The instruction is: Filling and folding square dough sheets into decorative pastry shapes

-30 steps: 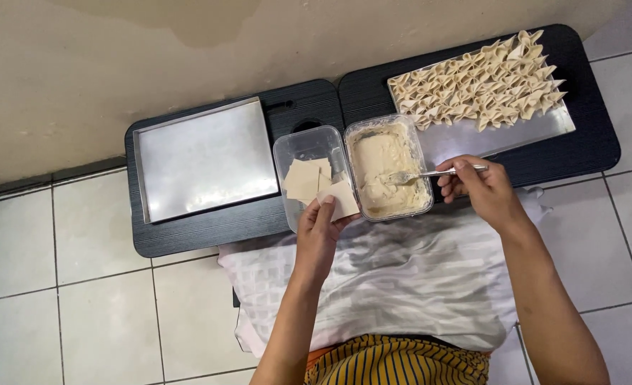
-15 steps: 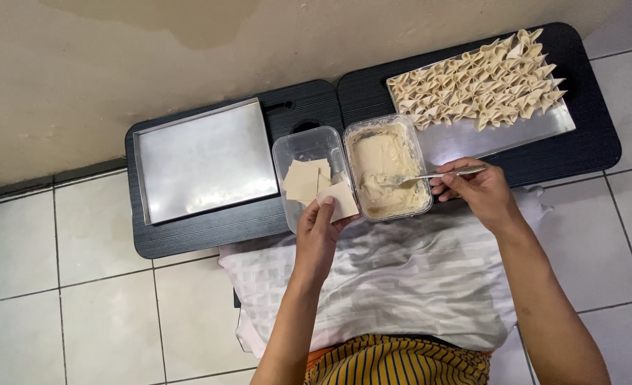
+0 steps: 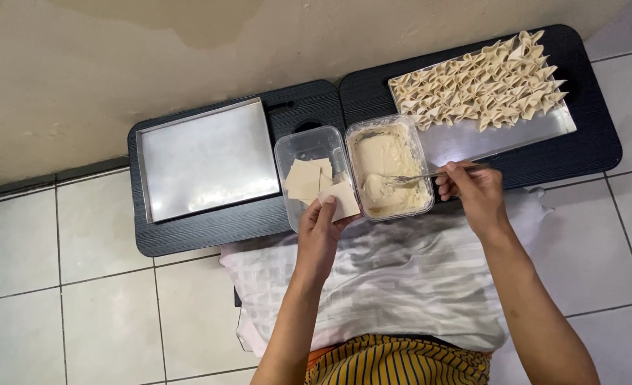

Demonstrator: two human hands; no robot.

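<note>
My left hand (image 3: 319, 234) holds one square dough wrapper (image 3: 343, 199) lifted at the near edge of a clear plastic tub (image 3: 292, 146) that contains more stacked wrappers (image 3: 305, 178). My right hand (image 3: 473, 191) grips a metal spoon (image 3: 412, 177) whose bowl is dug into the pale filling paste in a second clear tub (image 3: 389, 167), just right of the first. Both tubs sit where two black low tables meet.
An empty metal tray (image 3: 205, 158) lies on the left black table (image 3: 188, 232). A metal tray (image 3: 501, 135) with several folded dumplings (image 3: 480, 82) lies on the right black table (image 3: 587, 142). A white cloth (image 3: 394, 285) covers my lap. Tiled floor surrounds everything; a wall runs behind.
My left hand has lifted one wrapper out of the stack and drawn it toward the tub's near edge. The spoon has pushed a little further into the filling.
</note>
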